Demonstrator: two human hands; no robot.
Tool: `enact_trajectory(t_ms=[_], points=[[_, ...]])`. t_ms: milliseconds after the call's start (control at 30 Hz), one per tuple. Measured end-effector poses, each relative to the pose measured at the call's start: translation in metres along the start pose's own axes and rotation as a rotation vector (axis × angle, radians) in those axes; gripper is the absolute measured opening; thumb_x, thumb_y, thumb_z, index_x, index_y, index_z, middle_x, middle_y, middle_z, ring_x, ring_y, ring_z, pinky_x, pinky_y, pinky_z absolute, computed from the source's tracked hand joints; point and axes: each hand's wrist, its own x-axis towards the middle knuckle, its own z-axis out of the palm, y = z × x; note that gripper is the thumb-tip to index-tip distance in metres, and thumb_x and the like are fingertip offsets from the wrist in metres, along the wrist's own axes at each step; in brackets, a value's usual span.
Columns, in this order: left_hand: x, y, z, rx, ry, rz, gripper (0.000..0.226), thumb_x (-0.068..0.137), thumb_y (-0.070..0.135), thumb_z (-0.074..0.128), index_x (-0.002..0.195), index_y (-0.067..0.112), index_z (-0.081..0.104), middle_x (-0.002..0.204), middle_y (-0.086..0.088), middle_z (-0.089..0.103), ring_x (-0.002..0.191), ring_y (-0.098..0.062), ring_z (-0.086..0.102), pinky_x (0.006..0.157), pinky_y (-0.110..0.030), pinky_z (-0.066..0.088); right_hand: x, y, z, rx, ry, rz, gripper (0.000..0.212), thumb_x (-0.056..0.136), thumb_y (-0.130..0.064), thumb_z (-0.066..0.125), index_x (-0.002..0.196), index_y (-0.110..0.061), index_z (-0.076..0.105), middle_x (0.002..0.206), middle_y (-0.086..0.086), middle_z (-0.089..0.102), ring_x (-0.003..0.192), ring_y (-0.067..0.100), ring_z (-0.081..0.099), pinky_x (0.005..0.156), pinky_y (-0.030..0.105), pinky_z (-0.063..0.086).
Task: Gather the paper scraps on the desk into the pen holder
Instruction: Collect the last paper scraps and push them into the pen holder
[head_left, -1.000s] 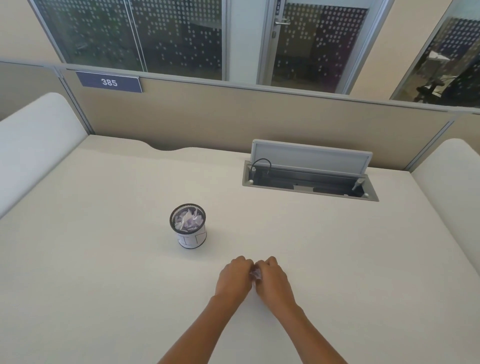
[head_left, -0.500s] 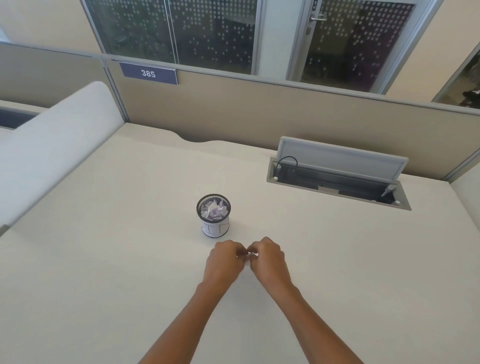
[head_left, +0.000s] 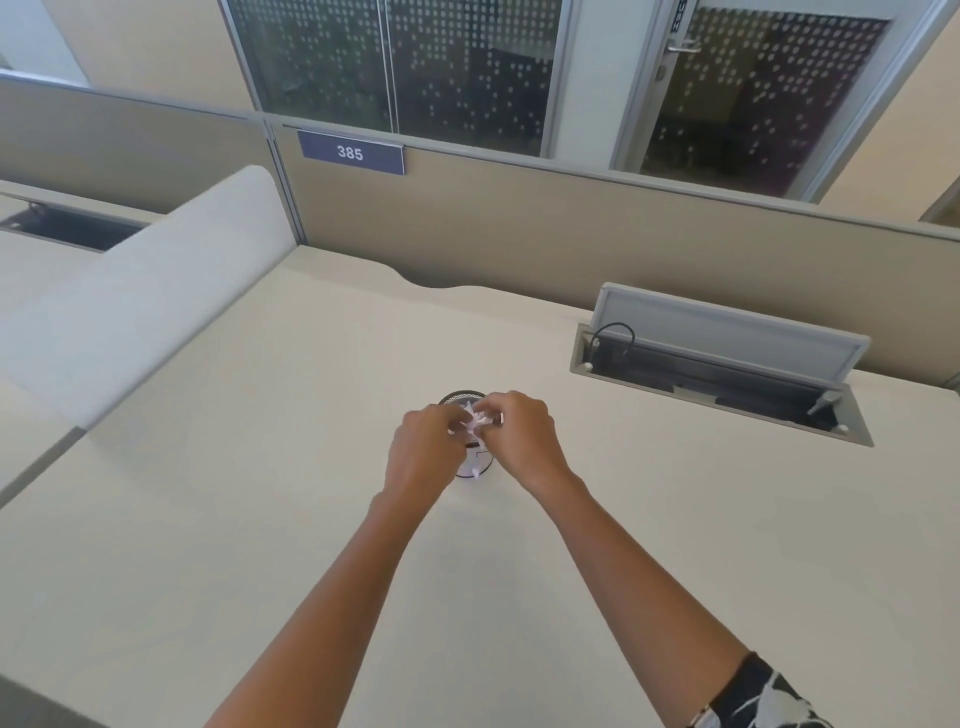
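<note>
- Paper scraps (head_left: 475, 417), white and crumpled, sit pinched between the fingertips of both hands directly above the mouth of the pen holder (head_left: 474, 462).
- Left hand (head_left: 427, 453): fingers curled inward, tips closed on the left side of the scrap bundle; knuckles face the camera.
- Right hand (head_left: 519, 434): fingers bent and closed on the right side of the same bundle, thumb tucked under, out of clear view.
- Pen holder: a dark mesh cylinder with a white label on its front, upright on the desk (head_left: 260, 519), largely hidden behind the two hands; only part of the rim and the lower front show.
- Both forearms reach in from the lower edge; a black-and-white patterned sleeve (head_left: 763, 696) covers the right upper arm.
- Open cable hatch (head_left: 727, 374), lid raised, sits well to the right of the holder.
- Partition plate (head_left: 351, 153) reads 385.
</note>
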Motion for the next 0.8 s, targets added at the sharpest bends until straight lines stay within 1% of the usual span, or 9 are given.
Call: enact_trajectory(t_ms=[100, 200, 233, 300, 367, 467, 567, 700, 800], points=[[0.006, -0.003, -0.002, -0.042, 0.021, -0.016, 0.029, 0.085, 0.006, 0.055, 0.103, 0.020, 0.072, 0.102, 0.001, 0.072, 0.084, -0.021, 0.064, 0.071, -0.032, 0.053, 0.008, -0.002, -0.004, 0.063, -0.012, 0.006, 0.032, 0.073, -0.004, 0.062, 0.100, -0.017, 0.072, 0.100, 0.005, 0.069, 0.083, 0.023, 0.062, 0.072, 0.029, 0.049], [0.011, -0.006, -0.002, -0.056, 0.047, -0.010, 0.038, 0.083, -0.001, 0.047, 0.106, 0.018, 0.072, 0.104, -0.002, 0.072, 0.088, -0.023, 0.065, 0.072, -0.032, 0.053, 0.011, 0.004, -0.004, 0.050, 0.033, 0.005, 0.030, 0.076, 0.001, 0.058, 0.094, -0.017, 0.073, 0.099, 0.004, 0.070, 0.083, 0.020, 0.062, 0.070, 0.026, 0.045], [0.012, -0.007, -0.001, -0.059, 0.059, -0.006, 0.040, 0.082, -0.002, 0.045, 0.105, 0.018, 0.072, 0.102, -0.003, 0.073, 0.088, -0.024, 0.066, 0.072, -0.034, 0.053, 0.012, 0.007, -0.004, 0.060, 0.041, 0.010, 0.029, 0.077, 0.002, 0.056, 0.092, -0.016, 0.073, 0.099, 0.005, 0.071, 0.085, 0.021, 0.065, 0.072, 0.029, 0.049], [0.014, -0.010, 0.001, -0.082, 0.081, -0.004, 0.039, 0.083, -0.001, 0.045, 0.102, 0.019, 0.072, 0.099, -0.001, 0.073, 0.087, -0.022, 0.066, 0.073, -0.036, 0.054, 0.011, 0.012, -0.003, 0.102, 0.055, 0.028, 0.029, 0.076, 0.004, 0.053, 0.088, -0.013, 0.073, 0.097, 0.006, 0.072, 0.087, 0.024, 0.068, 0.076, 0.038, 0.055], [0.013, -0.015, 0.003, -0.119, 0.122, 0.000, 0.031, 0.087, 0.005, 0.049, 0.100, 0.022, 0.071, 0.098, 0.004, 0.072, 0.086, -0.017, 0.066, 0.075, -0.036, 0.054, 0.010, 0.019, -0.002, 0.121, 0.088, 0.046, 0.030, 0.076, 0.005, 0.051, 0.085, -0.014, 0.072, 0.094, 0.007, 0.071, 0.085, 0.025, 0.069, 0.077, 0.044, 0.056], [0.008, -0.024, 0.006, -0.183, 0.228, 0.009, 0.021, 0.090, 0.012, 0.055, 0.096, 0.028, 0.068, 0.098, 0.013, 0.067, 0.080, -0.006, 0.063, 0.071, -0.026, 0.050, 0.009, 0.031, -0.001, 0.121, 0.130, 0.089, 0.034, 0.079, 0.005, 0.046, 0.088, -0.014, 0.072, 0.092, 0.006, 0.071, 0.081, 0.024, 0.067, 0.079, 0.042, 0.056], [0.001, -0.036, 0.015, -0.162, 0.287, -0.029, 0.017, 0.090, 0.013, 0.056, 0.096, 0.028, 0.063, 0.098, 0.012, 0.061, 0.076, -0.005, 0.061, 0.066, -0.022, 0.041, 0.006, 0.045, 0.002, 0.106, 0.130, 0.135, 0.031, 0.081, 0.003, 0.048, 0.091, -0.014, 0.072, 0.093, 0.006, 0.071, 0.079, 0.026, 0.067, 0.080, 0.038, 0.055], [-0.009, -0.053, 0.031, -0.125, 0.251, -0.109, 0.020, 0.090, 0.011, 0.056, 0.107, 0.022, 0.055, 0.106, 0.008, 0.057, 0.077, -0.012, 0.059, 0.071, -0.027, 0.039, 0.005, 0.061, 0.011, 0.055, 0.092, 0.183, 0.028, 0.083, 0.000, 0.050, 0.094, -0.013, 0.072, 0.097, 0.006, 0.071, 0.081, 0.026, 0.067, 0.079, 0.035, 0.055], [-0.015, -0.065, 0.042, -0.062, 0.142, -0.186, 0.024, 0.091, 0.011, 0.054, 0.114, 0.017, 0.051, 0.114, 0.004, 0.057, 0.086, -0.020, 0.060, 0.074, -0.031, 0.040, 0.004, 0.072, 0.020, -0.005, 0.033, 0.214, 0.027, 0.084, -0.003, 0.052, 0.099, -0.012, 0.072, 0.101, 0.004, 0.072, 0.091, 0.024, 0.066, 0.080, 0.028, 0.050]])
